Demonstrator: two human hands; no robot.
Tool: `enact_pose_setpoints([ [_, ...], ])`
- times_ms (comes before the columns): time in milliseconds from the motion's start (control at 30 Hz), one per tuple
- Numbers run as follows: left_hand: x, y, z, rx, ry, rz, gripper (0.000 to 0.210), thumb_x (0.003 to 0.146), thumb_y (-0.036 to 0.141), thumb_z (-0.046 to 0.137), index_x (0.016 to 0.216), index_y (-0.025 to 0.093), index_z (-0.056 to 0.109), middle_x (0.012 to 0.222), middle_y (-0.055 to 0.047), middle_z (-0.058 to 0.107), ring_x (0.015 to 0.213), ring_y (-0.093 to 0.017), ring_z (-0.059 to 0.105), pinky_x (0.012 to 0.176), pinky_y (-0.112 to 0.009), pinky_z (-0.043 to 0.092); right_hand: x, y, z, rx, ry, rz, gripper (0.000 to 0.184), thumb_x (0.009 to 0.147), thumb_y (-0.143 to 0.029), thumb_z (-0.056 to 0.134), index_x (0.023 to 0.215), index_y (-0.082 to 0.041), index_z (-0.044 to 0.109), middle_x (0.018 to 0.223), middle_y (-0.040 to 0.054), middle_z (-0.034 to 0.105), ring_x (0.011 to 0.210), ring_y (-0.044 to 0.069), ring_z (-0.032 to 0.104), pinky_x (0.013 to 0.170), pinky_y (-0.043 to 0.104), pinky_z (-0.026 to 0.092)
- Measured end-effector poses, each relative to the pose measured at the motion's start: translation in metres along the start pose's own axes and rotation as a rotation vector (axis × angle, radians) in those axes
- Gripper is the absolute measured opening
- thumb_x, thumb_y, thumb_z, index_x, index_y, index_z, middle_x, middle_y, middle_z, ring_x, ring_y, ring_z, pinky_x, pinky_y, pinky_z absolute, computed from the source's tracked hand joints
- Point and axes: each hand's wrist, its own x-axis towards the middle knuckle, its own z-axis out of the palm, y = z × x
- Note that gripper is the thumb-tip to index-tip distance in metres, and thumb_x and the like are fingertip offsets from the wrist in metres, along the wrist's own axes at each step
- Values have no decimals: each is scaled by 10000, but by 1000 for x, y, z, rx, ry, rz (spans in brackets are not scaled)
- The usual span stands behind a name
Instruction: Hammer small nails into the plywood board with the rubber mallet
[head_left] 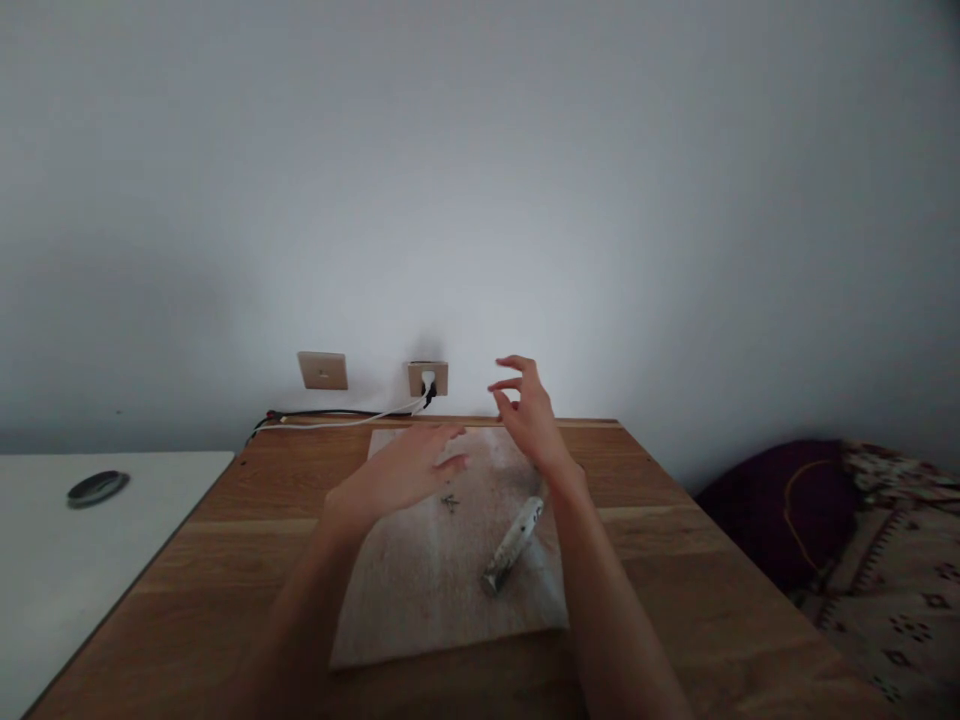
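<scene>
My left hand hovers over the left back part of a pale, stained sheet on the wooden table. Its thumb and fingers are apart, and nothing shows between them. Raised above the sheet's back right side is my right hand, fingers bent and spread. Its thumb tip comes close to one fingertip; I see no object there. Several small, thin dark pieces, perhaps screws, lie on the sheet near my left thumb. A whitish, worn cylinder with dark marks lies slantwise beside my right forearm.
Behind the wooden table stands a plain wall holding a socket with a plug and another wall plate. A white cable runs along the back edge. At left is a white surface with a dark disc; at right, patterned fabric.
</scene>
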Motion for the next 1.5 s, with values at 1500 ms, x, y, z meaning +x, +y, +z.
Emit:
enact_pose_setpoints([
  [1500,-293,-86,-21,1069,107,-431,613,879,44,331,1198,280,799,1499,-133,610,1435,-440,490,1097,-841,309,-239,-40,45,-552,-589,-136,516,1006,-410,608,1500,-266,578,1459,90,660,1414,350,553,1173,574,444],
])
